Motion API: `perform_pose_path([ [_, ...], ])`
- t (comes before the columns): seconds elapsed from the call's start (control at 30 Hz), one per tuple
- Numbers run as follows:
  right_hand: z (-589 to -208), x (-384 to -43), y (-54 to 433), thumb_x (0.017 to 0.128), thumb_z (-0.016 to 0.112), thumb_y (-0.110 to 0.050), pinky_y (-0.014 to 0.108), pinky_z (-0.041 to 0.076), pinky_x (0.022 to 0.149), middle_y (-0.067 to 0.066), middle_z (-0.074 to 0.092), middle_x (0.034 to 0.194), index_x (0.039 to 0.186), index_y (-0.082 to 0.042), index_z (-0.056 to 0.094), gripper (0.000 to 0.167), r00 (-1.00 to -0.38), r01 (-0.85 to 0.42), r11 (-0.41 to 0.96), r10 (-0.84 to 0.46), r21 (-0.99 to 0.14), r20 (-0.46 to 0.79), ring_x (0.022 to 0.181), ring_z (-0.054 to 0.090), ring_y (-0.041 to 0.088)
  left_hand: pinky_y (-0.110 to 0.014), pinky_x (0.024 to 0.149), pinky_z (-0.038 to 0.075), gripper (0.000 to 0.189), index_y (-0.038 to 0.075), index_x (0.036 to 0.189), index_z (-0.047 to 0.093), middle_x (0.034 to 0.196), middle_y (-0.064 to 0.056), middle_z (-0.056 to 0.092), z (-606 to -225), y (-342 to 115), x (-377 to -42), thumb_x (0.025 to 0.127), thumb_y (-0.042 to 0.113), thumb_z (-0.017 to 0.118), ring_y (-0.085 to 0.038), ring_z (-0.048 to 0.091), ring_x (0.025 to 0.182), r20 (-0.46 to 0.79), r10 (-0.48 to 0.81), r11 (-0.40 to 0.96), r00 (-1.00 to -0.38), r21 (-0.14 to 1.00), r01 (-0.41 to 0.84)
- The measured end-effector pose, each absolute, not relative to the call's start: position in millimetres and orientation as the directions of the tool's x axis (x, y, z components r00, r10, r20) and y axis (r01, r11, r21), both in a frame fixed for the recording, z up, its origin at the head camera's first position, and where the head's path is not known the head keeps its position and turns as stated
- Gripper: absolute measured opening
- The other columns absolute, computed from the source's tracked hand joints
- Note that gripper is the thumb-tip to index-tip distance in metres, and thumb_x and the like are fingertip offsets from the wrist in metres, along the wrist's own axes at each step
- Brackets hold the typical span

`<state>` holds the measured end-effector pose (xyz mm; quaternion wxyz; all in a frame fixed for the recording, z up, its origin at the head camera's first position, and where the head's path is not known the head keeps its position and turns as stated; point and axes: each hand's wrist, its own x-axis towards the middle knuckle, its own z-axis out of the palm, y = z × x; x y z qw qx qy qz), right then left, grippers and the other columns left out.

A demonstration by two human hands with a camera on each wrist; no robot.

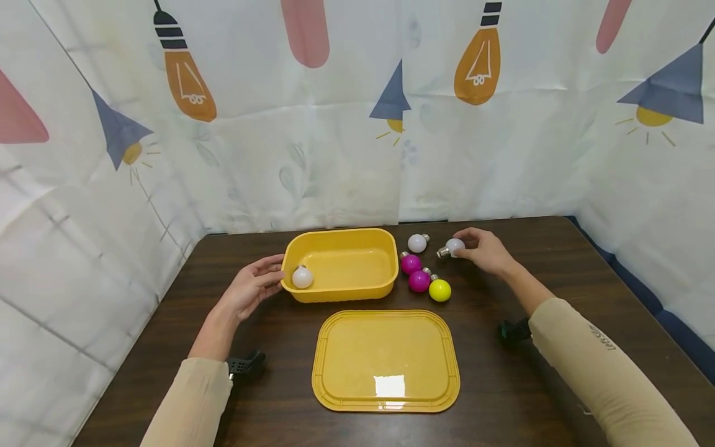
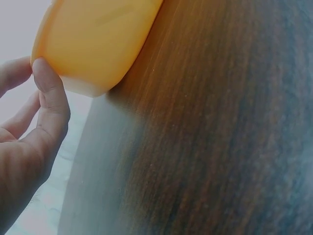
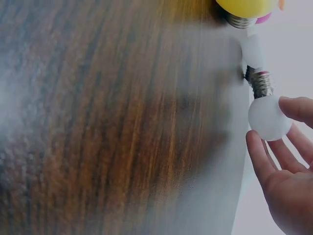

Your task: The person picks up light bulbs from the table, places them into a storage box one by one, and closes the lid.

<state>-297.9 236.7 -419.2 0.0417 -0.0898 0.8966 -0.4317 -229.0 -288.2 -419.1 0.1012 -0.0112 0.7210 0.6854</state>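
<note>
My left hand holds the left end of a deep yellow tub; in the left wrist view the thumb lies on its outer wall, right at the rim. Inside the tub, toward its left end, is a white light bulb. Over to the right, my right hand grips another white bulb by its round globe, between thumb and fingers. The metal screw base of that bulb points away from the palm, toward the other bulbs.
Between tub and right hand lie a white bulb, two magenta bulbs and a yellow bulb. A flat yellow lid rests on the dark wooden table in front of the tub. A printed curtain hangs behind the table.
</note>
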Motion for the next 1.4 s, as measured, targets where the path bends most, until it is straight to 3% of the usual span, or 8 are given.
perform_pose_path([
  [0.63, -409.9, -291.5, 236.6, 0.099, 0.072, -0.017, 0.056, 0.048, 0.103, 0.027, 0.057, 0.136, 0.137, 0.002, 0.057, 0.045, -0.979, -0.134, 0.577, -0.202, -0.806, 0.019, 0.124, 0.057, 0.043, -0.034, 0.098, 0.054, 0.059, 0.002, 0.157, 0.038, 0.139, -0.023, 0.051, -418.1, -287.7, -230.1, 0.104, 0.013, 0.063, -0.019, 0.066, 0.106, -0.159, 0.127, 0.075, -0.979, 0.986, -0.151],
  [1.4, -400.1, -275.7, 240.6, 0.099, 0.072, -0.025, 0.056, 0.049, 0.102, 0.024, 0.058, 0.136, 0.137, -0.001, 0.057, 0.047, -0.976, -0.143, 0.555, -0.216, -0.82, 0.024, 0.124, 0.058, 0.041, -0.033, 0.096, 0.055, 0.061, 0.002, 0.156, 0.038, 0.132, -0.014, 0.056, -421.9, -288.1, -230.7, 0.103, 0.015, 0.065, -0.016, 0.066, 0.105, -0.157, 0.122, 0.065, -0.98, 0.987, -0.15],
])
